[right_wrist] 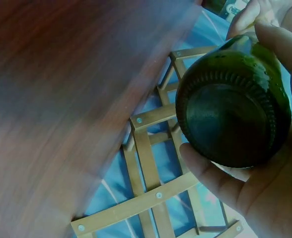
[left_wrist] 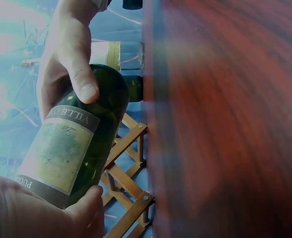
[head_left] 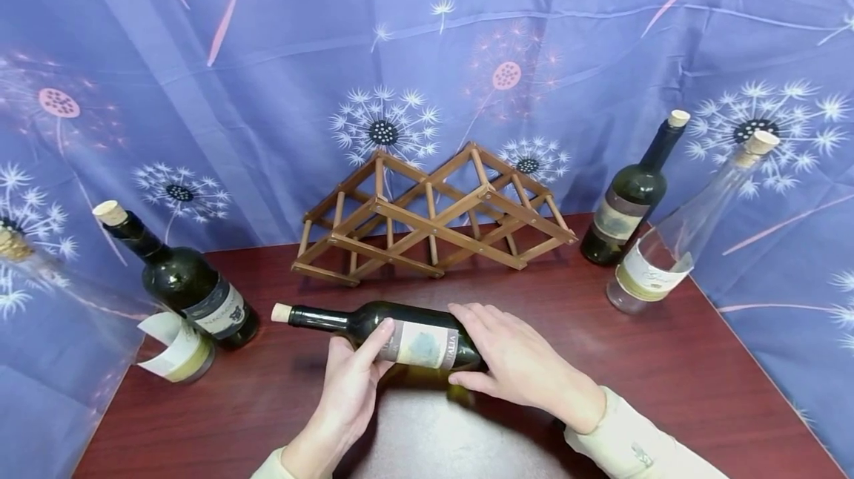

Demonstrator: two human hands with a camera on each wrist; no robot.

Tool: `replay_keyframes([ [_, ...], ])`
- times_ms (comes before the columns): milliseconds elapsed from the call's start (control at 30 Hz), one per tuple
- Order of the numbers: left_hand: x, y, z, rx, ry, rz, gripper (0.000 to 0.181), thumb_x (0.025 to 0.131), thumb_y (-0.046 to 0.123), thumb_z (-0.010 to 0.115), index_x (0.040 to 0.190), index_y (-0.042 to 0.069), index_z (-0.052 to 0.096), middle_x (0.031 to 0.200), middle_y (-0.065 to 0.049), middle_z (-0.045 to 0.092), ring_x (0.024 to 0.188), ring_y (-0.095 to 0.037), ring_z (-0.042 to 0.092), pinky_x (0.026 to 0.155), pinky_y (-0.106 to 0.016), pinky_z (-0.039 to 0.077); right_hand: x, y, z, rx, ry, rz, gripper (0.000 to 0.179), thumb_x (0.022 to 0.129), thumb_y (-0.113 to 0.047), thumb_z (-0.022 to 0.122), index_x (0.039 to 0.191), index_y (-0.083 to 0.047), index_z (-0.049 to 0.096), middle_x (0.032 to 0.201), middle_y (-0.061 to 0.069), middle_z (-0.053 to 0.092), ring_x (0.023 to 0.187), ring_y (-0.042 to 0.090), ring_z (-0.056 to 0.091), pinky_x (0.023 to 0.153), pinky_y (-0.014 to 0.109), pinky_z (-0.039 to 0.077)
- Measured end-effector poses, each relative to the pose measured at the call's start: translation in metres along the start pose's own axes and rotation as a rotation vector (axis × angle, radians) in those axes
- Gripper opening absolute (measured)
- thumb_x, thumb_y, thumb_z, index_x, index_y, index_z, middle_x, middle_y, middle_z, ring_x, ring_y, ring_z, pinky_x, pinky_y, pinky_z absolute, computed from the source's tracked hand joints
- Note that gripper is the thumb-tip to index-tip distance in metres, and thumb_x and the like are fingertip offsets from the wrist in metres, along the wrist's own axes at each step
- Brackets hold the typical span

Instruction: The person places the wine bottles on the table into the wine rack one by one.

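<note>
Bottle [head_left: 422, 345] held crosswise, this side of rack [head_left: 434, 231]; cork [head_left: 282, 313] points to the person's left; left hand [head_left: 350, 384] grips mid-body, right hand [head_left: 512, 351] grips the base end

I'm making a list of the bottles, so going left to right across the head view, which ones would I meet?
Far-left clear bottle → left standing green bottle → held green bottle → right standing green bottle → far-right clear bottle.
</note>
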State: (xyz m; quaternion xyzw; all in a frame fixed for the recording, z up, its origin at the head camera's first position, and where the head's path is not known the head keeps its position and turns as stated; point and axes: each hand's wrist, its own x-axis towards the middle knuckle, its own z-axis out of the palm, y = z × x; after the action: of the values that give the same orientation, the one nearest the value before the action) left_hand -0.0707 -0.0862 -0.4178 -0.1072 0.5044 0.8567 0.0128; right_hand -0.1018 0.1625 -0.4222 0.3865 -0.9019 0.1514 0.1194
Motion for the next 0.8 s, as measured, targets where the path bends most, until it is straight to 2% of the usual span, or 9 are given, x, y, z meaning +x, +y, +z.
replay_keyframes([
  [200,-0.0022,-0.0035,0.0002,-0.003,0.014,-0.005,0.04,0.1,0.004,0.072,0.132,0.002,0.048,0.11,-0.005,0.07,0.098,-0.015,0.069,0.09,-0.035,0.06,0.0016,-0.0008,0.0035,-0.027,-0.011,-0.012,0.099,0.082,-0.057,0.087,0.154,-0.003,0.046,0.133,0.01,0.064,0.118,0.025,0.064,0.098,0.046,0.056],
  [400,-0.0039,-0.0033,-0.0002,0.008,0.012,-0.002,0.043,0.1,0.005,0.072,0.134,0.001,0.046,0.111,-0.006,0.07,0.099,-0.015,0.068,0.09,-0.036,0.06,0.0035,-0.0011,0.0056,-0.021,0.019,-0.04,0.094,0.081,-0.052,0.089,0.15,-0.003,0.049,0.129,0.009,0.064,0.115,0.023,0.063,0.096,0.044,0.057],
  [567,-0.0057,-0.0024,-0.0017,0.041,-0.005,-0.007,0.043,0.101,0.008,0.073,0.134,0.0,0.046,0.111,-0.006,0.07,0.101,-0.016,0.069,0.092,-0.037,0.06,0.0032,0.0002,0.0066,-0.008,0.026,-0.057,0.092,0.082,-0.051,0.088,0.149,-0.003,0.049,0.131,0.009,0.064,0.116,0.023,0.063,0.098,0.044,0.056],
  [800,-0.0086,-0.0012,-0.0053,0.1,-0.041,0.0,0.036,0.1,0.011,0.074,0.129,0.0,0.055,0.107,-0.006,0.075,0.098,-0.016,0.072,0.091,-0.037,0.06,0.0038,0.0025,0.0016,0.024,0.014,-0.057,0.089,0.083,-0.051,0.087,0.15,-0.004,0.05,0.133,0.007,0.063,0.119,0.022,0.062,0.102,0.044,0.054],
])
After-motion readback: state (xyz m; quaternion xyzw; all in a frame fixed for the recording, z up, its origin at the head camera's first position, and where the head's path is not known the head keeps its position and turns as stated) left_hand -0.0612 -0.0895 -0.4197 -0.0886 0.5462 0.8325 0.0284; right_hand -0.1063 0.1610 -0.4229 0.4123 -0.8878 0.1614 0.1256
